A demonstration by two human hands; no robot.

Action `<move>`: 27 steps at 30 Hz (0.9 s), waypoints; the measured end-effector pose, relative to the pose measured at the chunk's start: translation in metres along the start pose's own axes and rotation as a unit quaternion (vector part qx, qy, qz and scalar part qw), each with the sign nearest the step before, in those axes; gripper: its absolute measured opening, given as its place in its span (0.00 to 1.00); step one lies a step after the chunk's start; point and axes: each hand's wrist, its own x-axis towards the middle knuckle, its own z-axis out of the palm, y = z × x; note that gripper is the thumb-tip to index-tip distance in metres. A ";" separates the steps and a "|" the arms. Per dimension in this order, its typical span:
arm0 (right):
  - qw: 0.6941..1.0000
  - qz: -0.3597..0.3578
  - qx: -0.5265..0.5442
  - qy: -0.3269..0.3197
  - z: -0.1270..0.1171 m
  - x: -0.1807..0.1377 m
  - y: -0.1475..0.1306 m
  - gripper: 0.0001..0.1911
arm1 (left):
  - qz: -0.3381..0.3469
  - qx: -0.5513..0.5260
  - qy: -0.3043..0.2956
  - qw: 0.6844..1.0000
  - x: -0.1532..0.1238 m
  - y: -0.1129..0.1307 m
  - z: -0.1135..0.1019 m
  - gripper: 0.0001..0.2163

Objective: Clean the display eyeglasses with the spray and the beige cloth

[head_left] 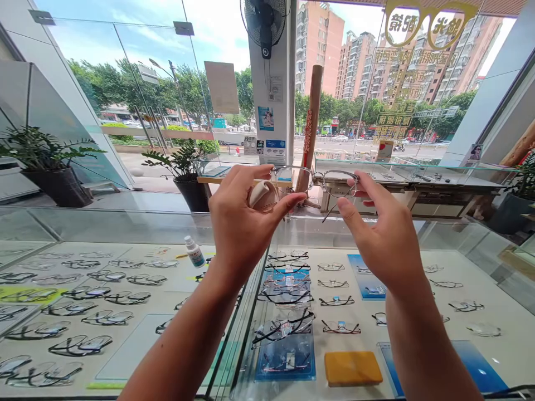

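I hold a pair of thin metal-framed glasses (334, 182) up in front of me, above a glass display counter (137, 223). My left hand (242, 223) is closed on a folded beige cloth (262, 195), pinching it against the left lens. My right hand (382, 234) grips the right rim between thumb and fingers. One temple arm hangs down under the right lens.
Under the counter glass lie several rows of glasses (96, 301), blue cards and a yellow pad (353, 367). A small white bottle (194, 252) stands on the counter. Potted plants (186, 172), a wooden post (310, 125) and a wall fan (264, 25) stand by the window.
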 end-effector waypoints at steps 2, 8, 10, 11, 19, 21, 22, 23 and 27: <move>1.000 0.002 -0.001 0.001 0.000 0.000 0.000 0.31 | -0.004 -0.003 -0.002 1.000 0.000 0.001 0.000 0.21; 1.000 0.001 -0.002 -0.003 0.001 0.000 0.001 0.32 | -0.018 -0.002 -0.008 1.000 0.000 0.005 -0.001 0.21; 1.000 -0.001 -0.001 -0.003 0.001 -0.001 0.002 0.31 | -0.020 -0.001 -0.009 1.000 0.000 0.005 -0.001 0.22; 1.000 -0.003 -0.001 -0.002 0.001 -0.001 0.002 0.31 | -0.020 -0.001 -0.008 1.000 0.000 0.005 -0.001 0.23; 1.000 -0.003 -0.003 0.004 0.001 -0.001 0.001 0.30 | -0.022 -0.002 -0.009 1.000 0.000 0.003 0.001 0.23; 1.000 -0.011 0.001 0.010 0.001 -0.001 0.001 0.29 | -0.019 0.000 -0.008 1.000 0.000 0.001 0.001 0.23; 1.000 -0.016 0.004 0.014 0.001 -0.001 0.001 0.29 | -0.019 -0.001 -0.009 1.000 0.000 0.000 0.001 0.23; 1.000 -0.023 0.006 0.019 0.001 -0.001 0.001 0.29 | -0.021 -0.003 -0.010 1.000 0.000 -0.001 0.001 0.23; 0.999 -0.041 0.007 0.035 0.000 -0.001 0.000 0.28 | -0.049 -0.024 -0.027 0.998 0.001 -0.009 -0.001 0.23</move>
